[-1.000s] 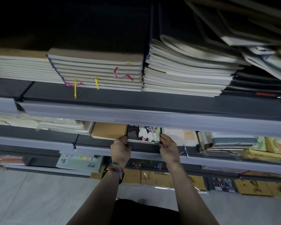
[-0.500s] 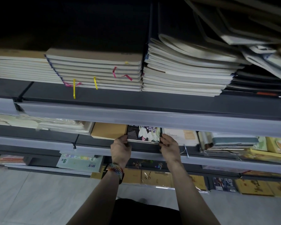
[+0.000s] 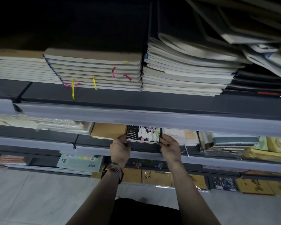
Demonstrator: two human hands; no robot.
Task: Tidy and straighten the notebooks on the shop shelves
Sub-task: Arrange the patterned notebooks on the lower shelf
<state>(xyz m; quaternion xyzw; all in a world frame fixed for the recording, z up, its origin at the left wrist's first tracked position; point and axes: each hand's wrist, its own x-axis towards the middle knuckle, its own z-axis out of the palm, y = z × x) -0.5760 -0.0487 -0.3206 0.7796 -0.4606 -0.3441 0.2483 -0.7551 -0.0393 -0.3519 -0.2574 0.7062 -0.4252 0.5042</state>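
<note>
A small stack of notebooks with a black, white and floral cover lies on the middle shelf, partly hidden under the upper shelf's front rail. My left hand grips the stack's left front corner. My right hand grips its right front corner. Both sets of fingers curl round the stack's edges. A brown kraft notebook lies just to its left and a pale cream one just to its right.
The upper shelf carries tall stacks of cream-edged notebooks with coloured ribbons, and slanting dark books at the far right. Wrapped packs lie left on the middle shelf. The lowest shelf holds yellow-brown books. Grey floor tiles lie below.
Both hands have stayed at the floral stack's corners; the stack has barely shifted. The view has moved very slightly.
</note>
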